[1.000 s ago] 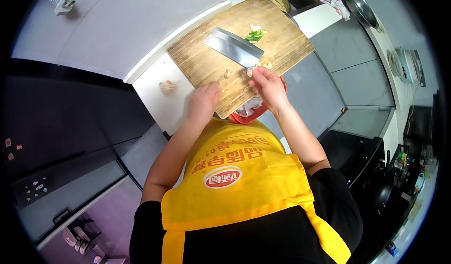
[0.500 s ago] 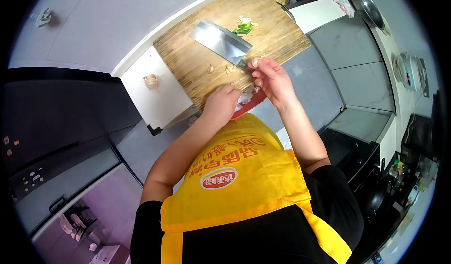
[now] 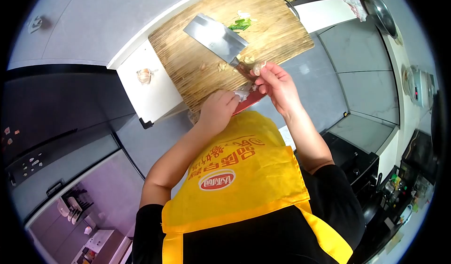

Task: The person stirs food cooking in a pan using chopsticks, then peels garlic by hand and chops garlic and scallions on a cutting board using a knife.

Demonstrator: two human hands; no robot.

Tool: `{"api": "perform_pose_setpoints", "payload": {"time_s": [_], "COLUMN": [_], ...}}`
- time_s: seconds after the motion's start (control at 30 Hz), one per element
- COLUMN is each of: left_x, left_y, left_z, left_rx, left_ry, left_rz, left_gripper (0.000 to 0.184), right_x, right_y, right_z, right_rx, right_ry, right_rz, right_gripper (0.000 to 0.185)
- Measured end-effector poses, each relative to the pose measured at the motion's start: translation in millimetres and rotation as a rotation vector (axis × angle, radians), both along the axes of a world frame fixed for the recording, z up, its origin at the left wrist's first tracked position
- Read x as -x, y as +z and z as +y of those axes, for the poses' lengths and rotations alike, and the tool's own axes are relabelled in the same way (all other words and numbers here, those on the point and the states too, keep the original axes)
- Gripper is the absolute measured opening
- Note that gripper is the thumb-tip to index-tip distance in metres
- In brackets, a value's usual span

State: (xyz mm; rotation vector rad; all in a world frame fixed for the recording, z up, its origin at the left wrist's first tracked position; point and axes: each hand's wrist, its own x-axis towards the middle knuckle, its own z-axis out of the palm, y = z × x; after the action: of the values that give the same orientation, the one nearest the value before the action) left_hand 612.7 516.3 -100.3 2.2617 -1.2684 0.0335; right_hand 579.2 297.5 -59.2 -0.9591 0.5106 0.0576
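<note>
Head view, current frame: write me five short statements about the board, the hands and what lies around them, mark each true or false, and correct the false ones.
1. The cleaver lies on the cutting board. True.
2. The right hand is gripping the cleaver by its handle. False: it pinches a piece of garlic.
3. Cut greens lie on the board near the blade. True.
4. The garlic bulb sits in the middle of the board. False: it rests on the white counter beside the board.
5. The person's apron is blue. False: it is yellow.
</note>
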Motion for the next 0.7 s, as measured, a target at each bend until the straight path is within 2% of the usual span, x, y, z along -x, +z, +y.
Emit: {"api": "perform_pose_setpoints", "payload": {"time_s": [0.03, 0.1, 0.13, 0.2, 0.23, 0.3, 0.33, 0.4, 0.43, 0.5, 0.53, 0.6, 0.63, 0.7], "left_x": [5, 16, 19, 21, 14, 12, 15, 19, 21, 18, 16, 4, -2, -13], "left_y": [-3, -11, -17, -30, -41, -42, -42, -30, -24, -10, 0, 21, 7, 18], "left_z": [-1, -7, -7, -6, 4, 0, -2, -8, -10, -2, -5, -15, -13, -3], "left_rx": [-0.007, 0.045, 0.043, -0.036, -0.030, -0.078, -0.078, 0.117, 0.121, 0.302, 0.299, 0.661, 0.678, 0.610], "left_ry": [0.002, -0.020, -0.017, 0.056, 0.053, -0.001, 0.003, 0.004, 0.002, 0.313, 0.310, 0.434, 0.408, 0.389], "left_rz": [0.005, -0.232, -0.230, -0.038, -0.035, 0.170, 0.168, 0.429, 0.425, 0.770, 0.768, 0.837, 0.827, 0.806], "left_gripper": [0.020, 0.020, 0.020, 0.022, 0.022, 0.024, 0.024, 0.029, 0.029, 0.033, 0.033, 0.033, 0.029, 0.023], "right_x": [2, 5, 6, 7, 2, 6, 8, 10, 12, 9, 11, 11, 11, 7], "right_y": [-1, 0, 3, 7, 6, 6, 2, -1, -1, -5, -6, -4, -1, 0], "right_z": [-1, -3, -2, 0, 12, 14, 16, 18, 19, 31, 33, 38, 41, 53], "right_rx": [0.035, 0.069, 0.116, 0.161, 0.187, 0.203, 0.230, 0.263, 0.304, 0.353, 0.360, 0.364, 0.365, 0.343], "right_ry": [0.022, 0.049, 0.085, 0.122, 0.112, 0.110, 0.099, 0.086, 0.092, 0.088, 0.082, 0.076, 0.090, 0.083], "right_rz": [0.013, 0.031, 0.013, -0.008, -0.037, -0.072, -0.129, -0.193, -0.216, -0.228, -0.224, -0.227, -0.217, -0.220], "right_gripper": [0.017, 0.017, 0.019, 0.021, 0.021, 0.022, 0.025, 0.027, 0.026, 0.026, 0.024, 0.023, 0.020, 0.016]}}
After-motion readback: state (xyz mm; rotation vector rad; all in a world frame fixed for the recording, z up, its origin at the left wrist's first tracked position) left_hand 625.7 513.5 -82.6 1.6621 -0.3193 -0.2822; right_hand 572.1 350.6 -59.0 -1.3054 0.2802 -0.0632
